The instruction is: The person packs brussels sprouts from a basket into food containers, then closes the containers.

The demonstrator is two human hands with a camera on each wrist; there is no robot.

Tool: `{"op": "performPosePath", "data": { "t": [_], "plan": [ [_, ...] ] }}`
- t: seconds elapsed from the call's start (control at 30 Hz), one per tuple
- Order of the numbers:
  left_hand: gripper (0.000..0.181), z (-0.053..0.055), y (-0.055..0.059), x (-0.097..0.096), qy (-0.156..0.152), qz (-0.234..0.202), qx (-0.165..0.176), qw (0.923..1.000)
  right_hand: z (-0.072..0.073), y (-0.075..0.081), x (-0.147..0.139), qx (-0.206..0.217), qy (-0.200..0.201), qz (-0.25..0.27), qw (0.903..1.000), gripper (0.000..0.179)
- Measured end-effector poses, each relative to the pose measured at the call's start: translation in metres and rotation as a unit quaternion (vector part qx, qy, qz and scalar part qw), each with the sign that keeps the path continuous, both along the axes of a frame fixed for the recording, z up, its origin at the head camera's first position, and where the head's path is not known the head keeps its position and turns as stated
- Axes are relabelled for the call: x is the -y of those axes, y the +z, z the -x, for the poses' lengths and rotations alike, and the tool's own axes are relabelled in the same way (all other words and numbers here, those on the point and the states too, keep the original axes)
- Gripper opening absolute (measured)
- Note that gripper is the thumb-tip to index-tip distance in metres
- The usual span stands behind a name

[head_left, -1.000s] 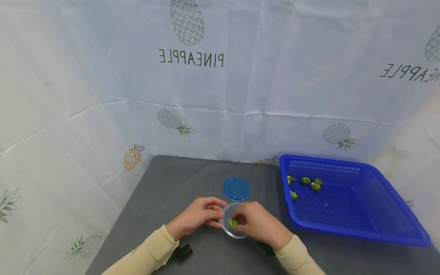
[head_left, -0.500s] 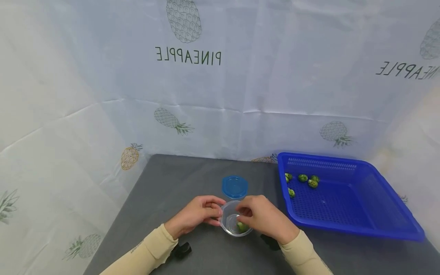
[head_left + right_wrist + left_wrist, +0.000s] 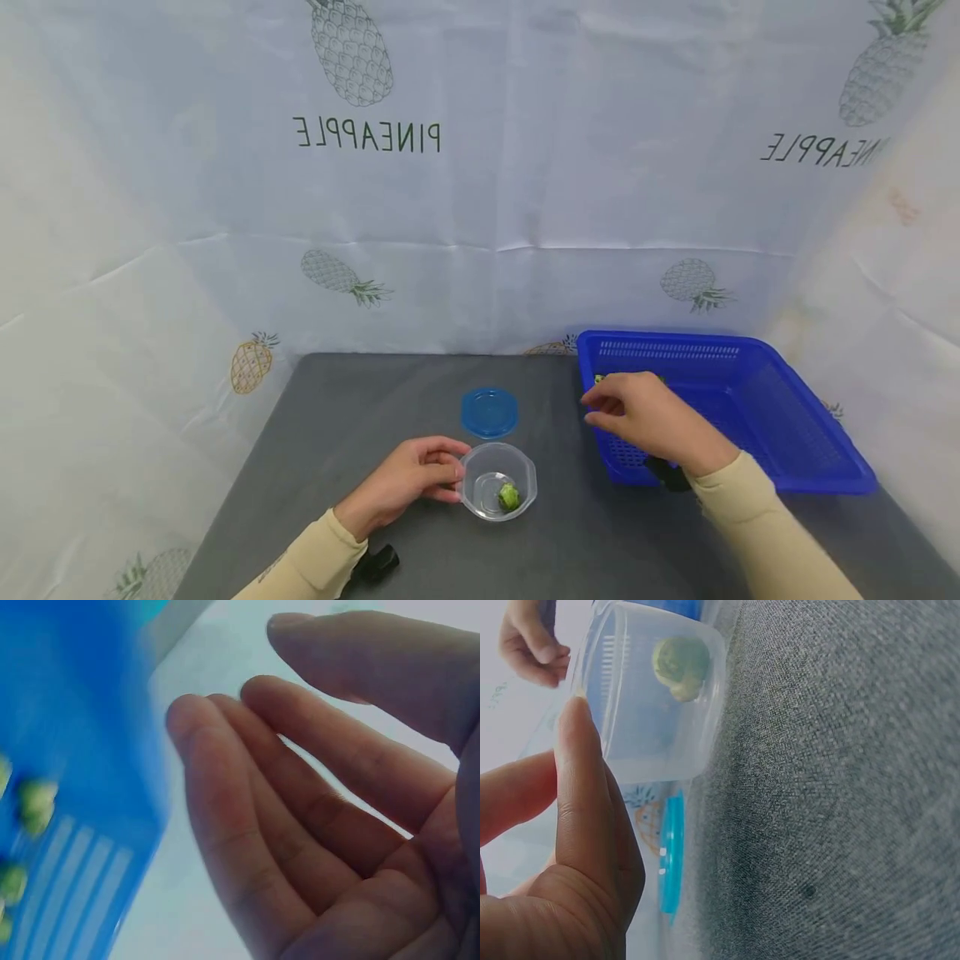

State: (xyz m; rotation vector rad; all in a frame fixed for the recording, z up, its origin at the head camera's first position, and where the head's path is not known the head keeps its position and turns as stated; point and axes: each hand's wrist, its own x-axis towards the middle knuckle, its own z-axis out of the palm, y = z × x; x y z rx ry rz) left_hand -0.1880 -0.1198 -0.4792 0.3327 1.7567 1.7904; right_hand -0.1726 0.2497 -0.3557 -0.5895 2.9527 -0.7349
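Observation:
A clear plastic container (image 3: 487,500) stands upright on the grey table. Inside it lies one Brussels sprout (image 3: 509,497), which also shows through the wall in the left wrist view (image 3: 681,664). My left hand (image 3: 411,479) holds the container's rim at its left side, thumb at the edge. Over the left part of the blue basket (image 3: 765,417) hovers my right hand (image 3: 660,421), fingers loosely bent and nothing between them. Several Brussels sprouts (image 3: 36,804) lie in the basket, mostly hidden behind that hand in the head view.
Behind the container a round blue lid (image 3: 489,413) lies flat on the table (image 3: 360,400). A pineapple-printed sheet (image 3: 465,208) hangs around the back and sides. Dark bands with black mounts (image 3: 377,564) sit at the wrists.
My right hand has released the Brussels sprout in the container and moved right to above the basket. The left hand stays at the rim. The head view has turned slightly right.

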Motion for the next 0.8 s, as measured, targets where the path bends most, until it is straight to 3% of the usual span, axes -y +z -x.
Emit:
{"op": "performPosePath", "data": {
  "t": [0.2,0.4,0.57,0.8],
  "plan": [
    [0.047,-0.001,0.0,0.001,0.001,0.001,0.001,1.0,0.029,0.004,-0.068,0.021,-0.04,-0.029,0.9985,0.022],
    [0.047,-0.001,0.001,0.001,-0.001,-0.005,0.002,1.0,0.062,-0.017,-0.126,0.065,-0.087,-0.045,0.9931,0.031],
    [0.049,-0.001,0.0,0.0,-0.003,-0.009,0.002,1.0,0.075,-0.032,-0.15,0.097,-0.111,-0.038,0.9883,0.037],
    [0.048,-0.001,-0.001,-0.002,-0.006,-0.009,0.006,0.9999,0.086,-0.051,-0.165,0.107,-0.114,-0.032,0.9872,0.035]
  ]
}}
